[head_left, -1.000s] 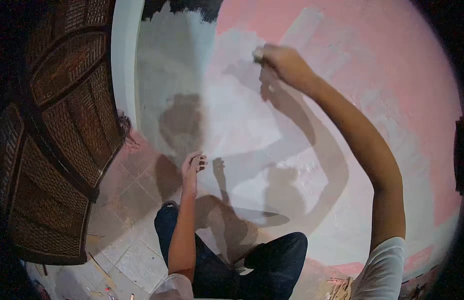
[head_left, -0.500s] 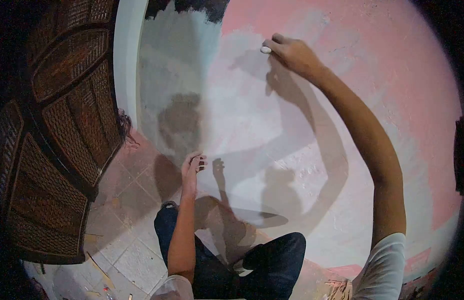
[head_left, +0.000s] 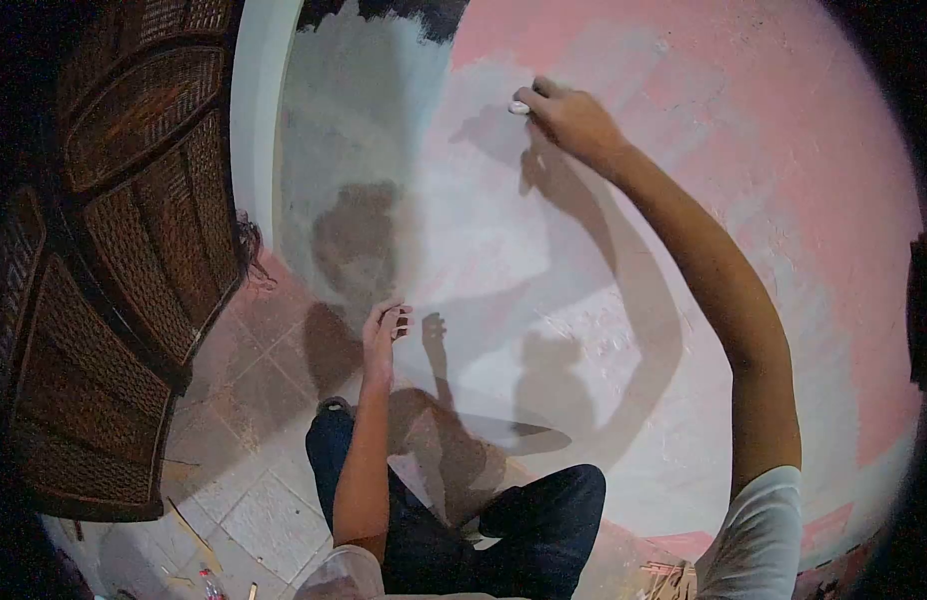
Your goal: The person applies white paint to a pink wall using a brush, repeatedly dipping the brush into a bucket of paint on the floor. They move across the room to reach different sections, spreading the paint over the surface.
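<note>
So my right hand (head_left: 574, 120) is up at the top middle of the frame, fingers pinched tight around a small white lump (head_left: 520, 106), pressing it on the wall (head_left: 504, 260) right where the grey patch meets the pink. My left hand (head_left: 384, 328) is low near the center, fingers loosely curled and holding nothing, close to the wall. Can't tell if it touches. A brown woven door (head_left: 114, 270) fills the far left, with tiled floor (head_left: 264, 400) below.

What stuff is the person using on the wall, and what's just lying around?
In use: right hand, pinching a small white lump against the pink-and-grey plastered wall.
Lying about: brown woven wicker panel; thin wooden sticks on the tiled floor. The left hand hangs empty.
</note>
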Tool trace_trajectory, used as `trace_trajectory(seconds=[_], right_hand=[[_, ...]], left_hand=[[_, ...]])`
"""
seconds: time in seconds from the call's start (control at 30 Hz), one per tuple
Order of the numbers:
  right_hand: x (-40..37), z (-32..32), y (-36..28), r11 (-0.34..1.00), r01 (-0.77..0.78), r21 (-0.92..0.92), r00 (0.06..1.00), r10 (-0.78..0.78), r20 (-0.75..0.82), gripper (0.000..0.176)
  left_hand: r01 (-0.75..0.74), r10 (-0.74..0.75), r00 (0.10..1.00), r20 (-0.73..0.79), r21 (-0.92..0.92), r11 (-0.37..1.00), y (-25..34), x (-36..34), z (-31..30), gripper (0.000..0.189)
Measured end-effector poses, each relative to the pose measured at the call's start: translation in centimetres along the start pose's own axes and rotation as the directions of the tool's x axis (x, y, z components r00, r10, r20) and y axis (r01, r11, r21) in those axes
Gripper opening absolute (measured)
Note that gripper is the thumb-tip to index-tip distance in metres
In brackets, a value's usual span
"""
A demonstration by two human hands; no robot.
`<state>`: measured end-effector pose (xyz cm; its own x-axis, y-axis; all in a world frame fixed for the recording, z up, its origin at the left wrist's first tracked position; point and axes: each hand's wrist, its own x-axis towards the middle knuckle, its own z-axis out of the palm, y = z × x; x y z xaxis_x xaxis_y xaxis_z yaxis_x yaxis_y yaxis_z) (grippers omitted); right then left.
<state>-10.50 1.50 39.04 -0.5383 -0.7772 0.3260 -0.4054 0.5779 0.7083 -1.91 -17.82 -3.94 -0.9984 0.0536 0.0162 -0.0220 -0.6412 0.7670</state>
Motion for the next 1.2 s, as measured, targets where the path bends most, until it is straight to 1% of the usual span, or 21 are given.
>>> trace_trajectory(seconds=[0.07, 0.17, 0.23, 0.3, 0.4, 0.43, 0.5, 0.57, 0.6, 0.67, 0.7, 0.77, 0.83, 0.9, 0.97, 1.0, 1.07, 1.1, 1.13, 1.17, 1.2], right_hand=[[0.8, -0.8, -2.0, 0.975, -0.039, 0.221, 0.999, 0.046, -0.028, 0.02], [2.5, -0.5, 1.7, 0.962, -0.184, 0.2, 0.982, 0.19, -0.012, 0.022], [2.8, -1.7, 6.7, 0.984, -0.063, 0.169, 0.981, 0.092, -0.168, 0.028], [4.3, -5.9, 7.1, 0.986, -0.134, 0.1, 0.966, 0.152, -0.209, 0.015], [5.7, -10.0, 3.0, 0.971, 0.008, -0.24, 0.921, -0.1, -0.376, 0.012], [5.0, -8.8, 3.0, 0.965, -0.007, -0.264, 0.964, -0.063, -0.257, 0.02], [1.7, -3.0, 2.5, 0.95, -0.028, -0.312, 1.0, 0.024, -0.019, 0.037], [-1.5, 2.1, -0.2, 0.901, 0.213, -0.377, 0.975, -0.221, 0.024, 0.043], [-0.9, 1.2, -2.1, 0.959, 0.142, -0.246, 0.989, -0.129, 0.069, 0.041], [0.8, -1.9, -5.8, 0.999, -0.038, 0.009, 0.98, 0.035, 0.195, 0.038], [0.9, -2.1, -4.9, 0.991, -0.08, 0.106, 0.993, 0.07, 0.096, 0.035], [2.4, -1.6, -1.0, 0.943, -0.13, 0.307, 0.984, 0.162, -0.079, 0.029], [3.0, -2.5, 4.3, 0.994, -0.017, 0.104, 0.952, 0.048, -0.302, 0.024], [4.2, -6.1, 7.3, 0.985, -0.026, 0.172, 0.957, 0.075, -0.28, 0.015], [4.6, -10.3, 4.1, 0.997, -0.077, -0.023, 0.939, 0.065, -0.338, 0.017], [4.6, -11.2, 2.8, 0.988, -0.104, -0.117, 0.929, 0.055, -0.365, 0.018], [2.5, -7.5, 6.1, 0.957, -0.171, -0.234, 0.976, 0.131, -0.176, 0.024], [1.1, -5.0, 7.0, 0.934, -0.196, -0.298, 0.98, 0.179, -0.083, 0.028], [0.1, -2.6, 5.5, 0.958, -0.093, -0.272, 0.991, 0.062, -0.12, 0.033], [-0.6, -1.5, 3.0, 0.933, 0.02, -0.36, 0.998, -0.039, -0.045, 0.039], [-0.7, -0.6, 1.9, 0.966, 0.086, -0.246, 0.995, -0.094, -0.018, 0.044]], left_hand=[[-0.013, 0.013, 1.0, -0.02, 0.011, 1.0, 0.3, -0.3, 0.0, 0.027], [-0.025, 0.025, 1.0, 0.001, -0.001, 1.0, 0.1, -0.3, -0.6, 0.027], [-0.014, 0.014, 1.0, -0.009, 0.014, 1.0, 0.1, -0.4, -0.9, 0.027], [-0.001, 0.001, 1.0, -0.021, 0.011, 1.0, 0.5, -0.4, -0.8, 0.026], [0.025, -0.024, 0.999, -0.036, 0.003, 1.0, 1.9, -0.6, -1.0, 0.026], [0.031, -0.031, 0.999, -0.038, 0.017, 0.999, 2.3, -0.7, -1.0, 0.027], [0.018, -0.017, 1.0, -0.02, 0.014, 1.0, 2.5, -0.7, -1.2, 0.027], [-0.02, 0.02, 0.999, 0.027, -0.031, 0.999, 2.1, -0.2, -1.6, 0.026], [-0.006, 0.007, 1.0, 0.014, -0.027, 1.0, 2.5, -0.2, -1.7, 0.026], [0.022, -0.022, 1.0, -0.012, -0.021, 1.0, 3.5, -0.5, -1.5, 0.027], [0.001, -0.001, 1.0, -0.001, -0.011, 1.0, 3.0, -0.4, -1.5, 0.027], [-0.027, 0.027, 0.999, 0.019, 0.003, 1.0, 2.0, -0.3, -1.6, 0.027], [-0.019, 0.019, 1.0, 0.018, 0.012, 1.0, 1.8, -0.5, -1.3, 0.028], [-0.024, 0.023, 0.999, 0.025, 0.017, 1.0, 1.5, -0.6, -1.2, 0.029], [-0.038, 0.037, 0.999, 0.033, 0.016, 0.999, 1.4, -0.5, -1.2, 0.029], [-0.023, 0.023, 0.999, 0.023, 0.004, 1.0, 1.3, -0.5, -1.3, 0.029], [-0.002, 0.002, 1.0, 0.003, -0.023, 1.0, 1.2, -0.4, -1.2, 0.029], [-0.018, 0.018, 1.0, 0.013, -0.017, 1.0, 1.2, -0.4, -1.4, 0.029], [-0.03, 0.031, 0.999, 0.026, -0.011, 0.999, 1.1, -0.5, -1.5, 0.029], [-0.046, 0.046, 0.998, 0.045, -0.004, 0.999, 1.3, -0.4, -1.6, 0.029], [-0.035, 0.036, 0.999, 0.03, -0.003, 0.999, 1.6, 0.3, -1.7, 0.028]])
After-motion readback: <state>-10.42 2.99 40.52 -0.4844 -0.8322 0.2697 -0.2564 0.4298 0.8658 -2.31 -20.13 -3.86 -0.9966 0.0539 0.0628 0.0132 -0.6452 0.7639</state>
